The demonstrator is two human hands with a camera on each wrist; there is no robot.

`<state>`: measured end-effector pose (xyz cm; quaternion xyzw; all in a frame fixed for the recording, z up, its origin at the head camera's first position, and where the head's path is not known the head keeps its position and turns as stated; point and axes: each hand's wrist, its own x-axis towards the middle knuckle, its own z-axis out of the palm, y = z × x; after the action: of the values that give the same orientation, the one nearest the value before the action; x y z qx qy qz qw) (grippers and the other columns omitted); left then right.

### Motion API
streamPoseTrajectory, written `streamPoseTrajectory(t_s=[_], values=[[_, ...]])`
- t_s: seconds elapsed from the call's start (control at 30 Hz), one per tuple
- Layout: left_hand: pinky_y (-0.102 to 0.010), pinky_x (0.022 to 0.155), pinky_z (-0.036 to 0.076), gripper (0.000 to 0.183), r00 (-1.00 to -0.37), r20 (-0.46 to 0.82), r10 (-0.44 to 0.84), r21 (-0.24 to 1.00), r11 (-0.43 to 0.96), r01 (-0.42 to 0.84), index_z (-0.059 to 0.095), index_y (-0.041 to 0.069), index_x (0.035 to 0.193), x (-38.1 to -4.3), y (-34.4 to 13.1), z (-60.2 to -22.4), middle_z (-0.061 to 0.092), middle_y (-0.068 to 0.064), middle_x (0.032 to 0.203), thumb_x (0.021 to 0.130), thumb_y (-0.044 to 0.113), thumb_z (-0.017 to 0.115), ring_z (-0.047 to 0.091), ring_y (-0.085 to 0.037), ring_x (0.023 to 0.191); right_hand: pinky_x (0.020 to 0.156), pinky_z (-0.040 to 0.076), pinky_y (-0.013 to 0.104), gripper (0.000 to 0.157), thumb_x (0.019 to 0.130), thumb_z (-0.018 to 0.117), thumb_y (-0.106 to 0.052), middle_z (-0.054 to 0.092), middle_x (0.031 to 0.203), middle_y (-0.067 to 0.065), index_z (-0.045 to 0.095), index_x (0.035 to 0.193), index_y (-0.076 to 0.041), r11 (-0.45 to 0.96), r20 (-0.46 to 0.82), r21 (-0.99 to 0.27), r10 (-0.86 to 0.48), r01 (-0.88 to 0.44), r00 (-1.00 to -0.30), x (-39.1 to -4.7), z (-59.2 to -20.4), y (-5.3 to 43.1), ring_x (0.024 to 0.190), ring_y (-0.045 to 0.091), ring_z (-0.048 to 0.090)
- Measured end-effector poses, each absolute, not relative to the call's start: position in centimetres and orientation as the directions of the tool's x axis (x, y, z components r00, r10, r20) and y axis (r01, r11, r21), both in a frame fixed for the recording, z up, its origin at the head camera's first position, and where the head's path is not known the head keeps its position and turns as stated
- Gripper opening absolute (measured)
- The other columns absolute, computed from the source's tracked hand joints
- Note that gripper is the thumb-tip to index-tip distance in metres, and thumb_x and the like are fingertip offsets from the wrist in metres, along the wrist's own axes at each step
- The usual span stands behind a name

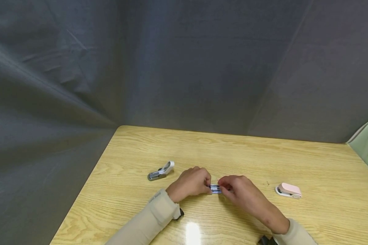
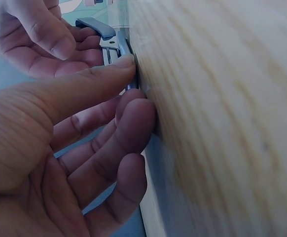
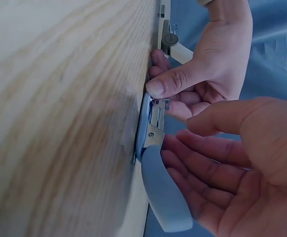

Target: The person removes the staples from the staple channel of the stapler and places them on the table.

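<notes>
A small blue stapler (image 1: 215, 189) lies on the table between the two hands. Its blue handle (image 3: 164, 195) is swung far back, baring the metal magazine (image 3: 157, 121). My left hand (image 1: 190, 183) pinches one end of the stapler, its thumb (image 2: 99, 81) on top in the left wrist view. From the other side comes my right hand (image 1: 242, 191), fingers loosely bent beside the magazine and handle. In the right wrist view its thumb (image 3: 217, 118) stands off the stapler, close to the index finger.
Left of the hands lies a white and grey stapler (image 1: 161, 173), also folded wide. A pink and white stapler (image 1: 289, 190) sits to the right on the wooden table (image 1: 227, 149). Dark cloth (image 1: 202, 68) hangs behind the table and along its left side.
</notes>
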<state>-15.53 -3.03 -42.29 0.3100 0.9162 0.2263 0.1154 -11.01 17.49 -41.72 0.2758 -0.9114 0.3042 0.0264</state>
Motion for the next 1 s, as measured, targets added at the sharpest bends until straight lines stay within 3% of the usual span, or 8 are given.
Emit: streamPoseTrajectory(t_s=[0.5, 1.0], values=[[-0.024, 0.053, 0.037, 0.031, -0.782, -0.087, 0.617, 0.481, 0.714, 0.509, 0.063, 0.023, 0.066, -15.51, -3.02, -42.18, 0.055, 0.013, 0.066, 0.084, 0.024, 0.088, 0.044, -0.005, 0.057, 0.066, 0.056, 0.025, 0.007, 0.094, 0.073, -0.002, 0.074, 0.092, 0.002, 0.075, 0.101, -0.004, 0.704, 0.217, -0.480, -0.483, -0.524, -0.848, -10.47, -41.44, 17.57, 0.080, 0.011, 0.071], [-0.025, 0.054, 0.037, 0.030, -0.784, -0.095, 0.614, 0.468, 0.723, 0.509, 0.064, 0.024, 0.066, -15.54, -3.03, -42.20, 0.056, 0.013, 0.066, 0.085, 0.026, 0.087, 0.045, -0.006, 0.058, 0.065, 0.055, 0.026, 0.008, 0.092, 0.075, -0.001, 0.074, 0.089, 0.002, 0.076, 0.099, -0.004, 0.708, 0.230, -0.439, -0.507, -0.553, -0.831, -10.38, -41.34, 17.34, 0.079, 0.011, 0.070]])
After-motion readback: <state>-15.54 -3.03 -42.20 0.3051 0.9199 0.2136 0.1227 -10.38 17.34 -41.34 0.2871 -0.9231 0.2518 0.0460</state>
